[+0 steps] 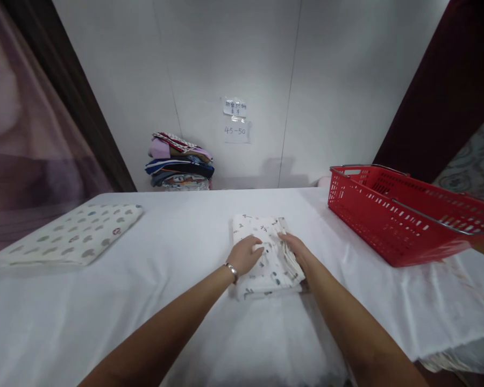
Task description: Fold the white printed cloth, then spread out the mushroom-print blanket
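A folded white cloth with small grey and dark prints lies in the middle of the table, its layers stacked along the right edge. My left hand rests on the cloth's left part, fingers slightly bent and thumb apart; a metal bracelet circles that wrist. At the cloth's right edge is my right hand, with its thumb on top of the layered edge. The other fingers of this hand are mostly hidden behind the edge.
A red plastic basket with metal handles stands on the right of the white-covered table. Another folded cloth with grey mouse-head-shaped prints lies at left. Piled fabrics sit by the wall beyond the far edge, near paper notes.
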The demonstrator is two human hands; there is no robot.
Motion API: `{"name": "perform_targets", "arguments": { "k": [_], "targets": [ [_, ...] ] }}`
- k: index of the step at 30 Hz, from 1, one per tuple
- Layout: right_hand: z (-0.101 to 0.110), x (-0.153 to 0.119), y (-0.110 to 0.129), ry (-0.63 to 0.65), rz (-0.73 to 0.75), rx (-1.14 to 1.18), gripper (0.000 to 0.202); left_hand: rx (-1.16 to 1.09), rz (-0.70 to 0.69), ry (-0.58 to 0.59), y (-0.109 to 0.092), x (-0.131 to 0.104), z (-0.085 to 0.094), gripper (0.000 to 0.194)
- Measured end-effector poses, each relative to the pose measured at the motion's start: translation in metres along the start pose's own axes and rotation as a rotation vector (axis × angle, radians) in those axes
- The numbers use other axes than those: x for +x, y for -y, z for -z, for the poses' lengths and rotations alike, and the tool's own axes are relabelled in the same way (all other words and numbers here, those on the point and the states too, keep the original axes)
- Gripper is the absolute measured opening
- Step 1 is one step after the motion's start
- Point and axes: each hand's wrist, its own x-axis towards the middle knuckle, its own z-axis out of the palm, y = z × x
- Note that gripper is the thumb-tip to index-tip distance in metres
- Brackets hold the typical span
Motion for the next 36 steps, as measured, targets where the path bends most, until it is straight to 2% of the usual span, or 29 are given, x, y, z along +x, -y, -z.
{"name": "perform_targets", "arguments": {
  "k": [3, 7, 10, 13, 18, 21, 26, 29, 31, 36],
  "targets": [
    [0.006, 0.007, 0.005, -0.001, -0.091, 0.018, 0.036, 0.099, -0.039, -0.075, 0.028, -0.013, 0.001, 0.032],
    [0.008, 0.017, 0.010, -0.130, -0.098, -0.104, 0.039, 0.053, 0.045, -0.115, 0.047, -0.017, -0.017, 0.045],
    [0.007, 0.021, 0.013, -0.139, -0.055, -0.106, 0.040, -0.055, 0.080, -0.137, 0.045, -0.015, -0.024, 0.047],
    [0.012, 0.020, 0.013, -0.137, 0.032, -0.098, 0.043, -0.105, 0.051, -0.139, 0.039, -0.012, -0.024, 0.047],
    [0.029, 0.018, 0.005, -0.209, -0.069, -0.417, 0.042, -0.028, 0.061, 0.005, 0.039, -0.005, -0.027, 0.039],
    [0.032, 0.022, 0.006, -0.246, -0.080, -0.568, 0.046, -0.012, 0.069, 0.023, 0.040, -0.004, -0.027, 0.038],
    [0.032, 0.035, 0.023, -0.256, -0.099, -0.862, 0.052, -0.014, 0.057, -0.010, 0.045, -0.006, -0.024, 0.039],
    [0.033, 0.047, 0.032, -0.284, 0.023, -1.063, 0.047, -0.024, 0.043, -0.040, 0.048, -0.006, -0.025, 0.039],
    [0.032, 0.056, 0.035, -0.301, 0.088, -1.094, 0.041, -0.033, 0.040, -0.049, 0.049, -0.006, -0.027, 0.039],
    [0.025, 0.078, 0.029, -0.344, 0.093, -1.057, 0.034, -0.046, -0.009, -0.089, 0.052, -0.008, -0.032, 0.035]
  ]
}}
